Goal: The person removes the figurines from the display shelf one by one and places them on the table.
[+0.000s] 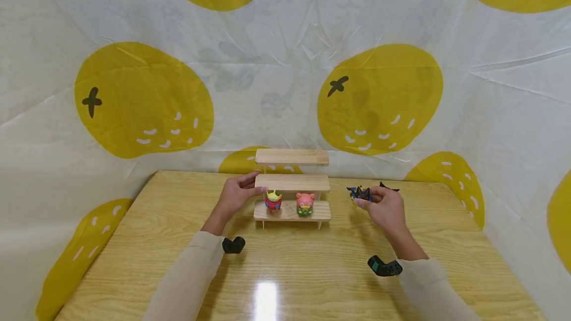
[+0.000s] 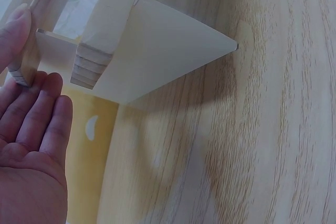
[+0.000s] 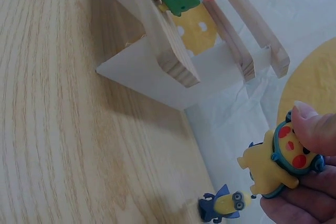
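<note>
A small three-tier stand with wooden shelves [image 1: 292, 183] and pale side supports [image 2: 173, 51] stands near the table's back edge. My left hand [image 1: 236, 196] grips the left end of its middle shelf, thumb on one face and fingers on the other. In my right hand [image 1: 389, 209], right of the stand, I hold a yellow figurine [image 3: 283, 156] with red cheeks and a dark blue hood. On the bottom shelf sit a red figurine with a yellow top [image 1: 273, 202] and a pink one in a green outfit [image 1: 305, 204].
Beyond my right hand, a goggled yellow-and-blue figurine [image 3: 223, 204] stands on the wooden table [image 1: 312, 266]. White cloth with yellow fruit prints [image 1: 267, 78] hangs behind and at both sides. A black device [image 1: 234, 245] is at my left wrist, another [image 1: 384, 265] at my right.
</note>
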The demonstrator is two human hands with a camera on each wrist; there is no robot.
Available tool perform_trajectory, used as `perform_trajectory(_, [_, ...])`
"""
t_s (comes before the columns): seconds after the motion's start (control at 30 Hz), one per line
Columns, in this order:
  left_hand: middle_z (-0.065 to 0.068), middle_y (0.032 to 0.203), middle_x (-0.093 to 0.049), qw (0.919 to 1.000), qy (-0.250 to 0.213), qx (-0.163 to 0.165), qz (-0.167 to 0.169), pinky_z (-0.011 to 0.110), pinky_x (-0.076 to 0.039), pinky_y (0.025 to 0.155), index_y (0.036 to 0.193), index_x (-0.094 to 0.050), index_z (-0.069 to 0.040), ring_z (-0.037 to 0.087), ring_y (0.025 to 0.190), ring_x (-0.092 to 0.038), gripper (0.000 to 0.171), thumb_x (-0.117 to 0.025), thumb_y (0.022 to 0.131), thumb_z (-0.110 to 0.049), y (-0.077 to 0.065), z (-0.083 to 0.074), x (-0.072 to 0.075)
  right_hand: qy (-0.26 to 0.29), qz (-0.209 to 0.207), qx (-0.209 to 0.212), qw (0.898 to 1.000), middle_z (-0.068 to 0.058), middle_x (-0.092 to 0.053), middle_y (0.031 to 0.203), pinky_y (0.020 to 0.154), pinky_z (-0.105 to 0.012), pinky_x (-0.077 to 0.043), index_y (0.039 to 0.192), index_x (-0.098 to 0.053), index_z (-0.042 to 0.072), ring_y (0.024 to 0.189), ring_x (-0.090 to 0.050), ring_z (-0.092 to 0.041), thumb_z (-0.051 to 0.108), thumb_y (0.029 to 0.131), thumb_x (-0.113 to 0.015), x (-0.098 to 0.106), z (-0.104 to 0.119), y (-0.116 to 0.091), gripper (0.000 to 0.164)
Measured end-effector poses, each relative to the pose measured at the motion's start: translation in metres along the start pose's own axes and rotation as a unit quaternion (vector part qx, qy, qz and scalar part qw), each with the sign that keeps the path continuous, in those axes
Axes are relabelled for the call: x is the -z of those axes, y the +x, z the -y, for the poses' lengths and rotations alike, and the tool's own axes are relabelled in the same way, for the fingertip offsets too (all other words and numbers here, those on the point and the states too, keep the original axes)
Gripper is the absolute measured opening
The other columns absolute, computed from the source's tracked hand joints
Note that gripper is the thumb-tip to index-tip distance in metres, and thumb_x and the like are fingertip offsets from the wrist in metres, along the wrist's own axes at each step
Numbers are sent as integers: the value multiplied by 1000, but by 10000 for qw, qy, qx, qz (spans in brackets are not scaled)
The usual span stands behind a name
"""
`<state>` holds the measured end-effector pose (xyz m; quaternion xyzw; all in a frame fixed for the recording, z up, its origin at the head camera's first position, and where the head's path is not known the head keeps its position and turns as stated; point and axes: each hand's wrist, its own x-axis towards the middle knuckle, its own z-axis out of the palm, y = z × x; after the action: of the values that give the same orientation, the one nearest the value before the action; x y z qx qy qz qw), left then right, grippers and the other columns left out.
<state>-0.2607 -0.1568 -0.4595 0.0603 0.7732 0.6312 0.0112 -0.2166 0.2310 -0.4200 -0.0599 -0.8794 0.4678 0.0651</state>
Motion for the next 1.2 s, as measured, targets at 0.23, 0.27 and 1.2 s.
perform_trajectory(0.23, [13,157,-54,10000,-46,-30,-8,44,-52,113,150,-58,-12,32,145,-54,66,-84,91,-26,-1,0,0,-98,-8,-77,9999,-26,-76,116,67,-14,-52,124,-71,-5,103,-74,-30,19,90,-84,-3,-7,2,44])
perform_trajectory(0.27, [13,156,-54,10000,-44,-35,-14,44,-52,113,150,-58,-13,32,144,-54,65,-84,91,-26,-1,-1,0,-106,-9,-88,9999,-27,-76,116,67,-15,-52,124,-71,-6,104,-74,-31,19,90,-84,-3,-8,2,44])
perform_trajectory(1.2, [14,157,-53,10000,-48,-1,-27,45,-51,114,150,-58,-12,31,146,-52,65,-83,92,-25,-3,-2,-1,-73,-71,-148,9998,-28,-76,116,63,-12,-52,123,-70,-9,100,-75,-25,17,89,-84,-13,-19,11,45])
